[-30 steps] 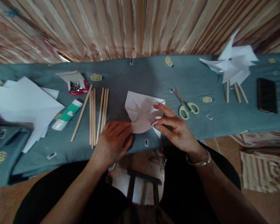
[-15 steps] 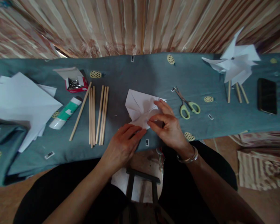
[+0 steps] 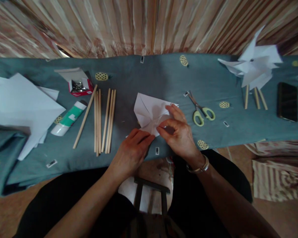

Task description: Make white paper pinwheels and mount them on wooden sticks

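Observation:
A white sheet of paper (image 3: 149, 104) with creases and cuts lies in front of me on the cloth, its near part bent up between my hands. My left hand (image 3: 135, 147) has its fingers closed on the near left edge, pressing the paper. With thumb and index finger, my right hand (image 3: 177, 134) pinches a near part of the same sheet, while its other fingers rest over the right side. My palms and fingers hide the near corners. Right of the sheet lie scissors (image 3: 200, 110) with green handles, blades slightly apart.
Wooden sticks (image 3: 109, 120) lie left of the paper, beside a glue stick (image 3: 69, 118) and an open red box of metal fasteners (image 3: 78, 86). White sheets (image 3: 24, 109) are stacked far left. Finished paper pinwheels (image 3: 255, 67) on sticks and a black phone (image 3: 287, 101) are at the right.
Both hands stay on the paper, with only slight finger shifts; the left fingers sit a little further over its near edge. The view has shifted slightly.

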`<state>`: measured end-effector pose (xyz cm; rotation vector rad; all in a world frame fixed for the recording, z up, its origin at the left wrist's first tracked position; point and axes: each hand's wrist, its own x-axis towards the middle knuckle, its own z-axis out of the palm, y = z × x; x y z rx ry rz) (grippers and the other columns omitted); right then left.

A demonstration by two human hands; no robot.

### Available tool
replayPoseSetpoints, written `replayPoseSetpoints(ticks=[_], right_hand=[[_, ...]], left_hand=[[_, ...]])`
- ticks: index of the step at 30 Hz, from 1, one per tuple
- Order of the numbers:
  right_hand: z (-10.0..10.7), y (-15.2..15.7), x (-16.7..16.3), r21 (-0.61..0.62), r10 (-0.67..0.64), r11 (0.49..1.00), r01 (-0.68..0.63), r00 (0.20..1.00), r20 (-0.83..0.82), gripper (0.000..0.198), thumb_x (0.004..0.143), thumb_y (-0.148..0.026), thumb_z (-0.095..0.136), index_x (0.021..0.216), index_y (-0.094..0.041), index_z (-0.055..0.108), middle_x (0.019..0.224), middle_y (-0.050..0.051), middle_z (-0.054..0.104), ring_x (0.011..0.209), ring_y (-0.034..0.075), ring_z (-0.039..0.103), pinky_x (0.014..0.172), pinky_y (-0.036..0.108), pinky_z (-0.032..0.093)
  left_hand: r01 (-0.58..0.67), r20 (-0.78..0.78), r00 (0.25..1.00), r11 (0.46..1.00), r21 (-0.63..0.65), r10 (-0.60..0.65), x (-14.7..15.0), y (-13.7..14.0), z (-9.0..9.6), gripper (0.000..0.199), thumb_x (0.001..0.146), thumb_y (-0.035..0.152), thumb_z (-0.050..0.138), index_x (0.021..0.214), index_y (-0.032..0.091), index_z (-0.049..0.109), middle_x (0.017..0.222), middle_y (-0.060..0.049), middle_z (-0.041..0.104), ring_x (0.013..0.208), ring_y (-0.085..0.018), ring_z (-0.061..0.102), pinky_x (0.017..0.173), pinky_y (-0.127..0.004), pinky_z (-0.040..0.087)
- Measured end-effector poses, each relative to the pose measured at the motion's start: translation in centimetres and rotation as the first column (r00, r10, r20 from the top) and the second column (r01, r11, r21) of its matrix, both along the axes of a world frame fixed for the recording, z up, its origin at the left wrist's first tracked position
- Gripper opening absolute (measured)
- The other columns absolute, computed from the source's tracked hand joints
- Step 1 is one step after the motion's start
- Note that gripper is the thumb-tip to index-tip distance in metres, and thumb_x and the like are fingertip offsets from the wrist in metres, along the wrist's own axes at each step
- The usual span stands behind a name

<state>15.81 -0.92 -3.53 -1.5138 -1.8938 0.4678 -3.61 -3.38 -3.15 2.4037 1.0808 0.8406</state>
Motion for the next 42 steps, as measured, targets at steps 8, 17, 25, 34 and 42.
replayPoseSetpoints(ticks=[8, 17, 25, 34, 42], right_hand=[[0.01, -0.03, 0.0, -0.006, 0.002, 1.0, -0.002, 1.0, -0.013, 0.006, 0.082, -0.024, 0.071, 0.078, -0.021, 0.069, 0.143, 0.009, 0.057, 0.142, 0.031, 0.043, 0.118, 0.053, 0.035], [0.14, 0.0, -0.13, -0.017, 0.002, 1.0, -0.002, 1.0, 0.0, 0.009, 0.085, -0.029, 0.068, 0.08, -0.022, 0.068, 0.144, 0.007, 0.056, 0.143, 0.029, 0.041, 0.118, 0.053, 0.035], [0.11, -0.15, -0.29, -0.011, 0.007, 1.0, -0.006, 0.999, 0.034, 0.01, 0.088, -0.029, 0.064, 0.081, -0.023, 0.068, 0.147, 0.004, 0.053, 0.145, 0.028, 0.039, 0.119, 0.054, 0.034], [-0.13, -0.42, -0.41, 0.019, 0.026, 0.999, -0.027, 0.998, 0.053, 0.008, 0.091, -0.028, 0.061, 0.087, -0.027, 0.069, 0.15, -0.001, 0.05, 0.147, 0.027, 0.036, 0.121, 0.052, 0.031], [0.05, -0.58, -0.58, 0.028, 0.033, 0.999, -0.036, 0.995, 0.089, 0.01, 0.091, -0.027, 0.06, 0.087, -0.026, 0.068, 0.151, 0.0, 0.049, 0.147, 0.028, 0.036, 0.121, 0.053, 0.031]], left_hand=[[-0.011, -0.009, 1.0, 1.0, 0.003, 0.011, 0.13, -0.04, -0.08, 0.021, 0.094, 0.012, 0.055, 0.111, 0.008, 0.066, 0.097, -0.011, 0.069, 0.088, -0.022, 0.06, 0.074, -0.035, 0.059], [-0.072, 0.008, 0.997, 0.996, 0.048, 0.071, 0.44, -0.39, -0.54, 0.02, 0.096, 0.012, 0.051, 0.111, 0.012, 0.064, 0.096, -0.008, 0.068, 0.086, -0.019, 0.065, 0.075, -0.035, 0.061], [-0.079, -0.001, 0.997, 0.996, 0.035, 0.079, 0.5, -0.4, -0.61, 0.021, 0.095, 0.011, 0.052, 0.112, 0.011, 0.064, 0.097, -0.009, 0.068, 0.087, -0.02, 0.065, 0.076, -0.035, 0.061], [-0.069, -0.01, 0.998, 0.996, 0.063, 0.07, 0.59, -0.48, -0.29, 0.02, 0.095, 0.01, 0.052, 0.11, 0.007, 0.065, 0.096, -0.012, 0.068, 0.086, -0.021, 0.065, 0.075, -0.036, 0.06], [-0.065, -0.006, 0.998, 0.996, 0.054, 0.066, 0.65, -0.42, -0.1, 0.019, 0.095, 0.01, 0.051, 0.107, 0.008, 0.065, 0.094, -0.011, 0.068, 0.085, -0.021, 0.065, 0.074, -0.036, 0.061]])
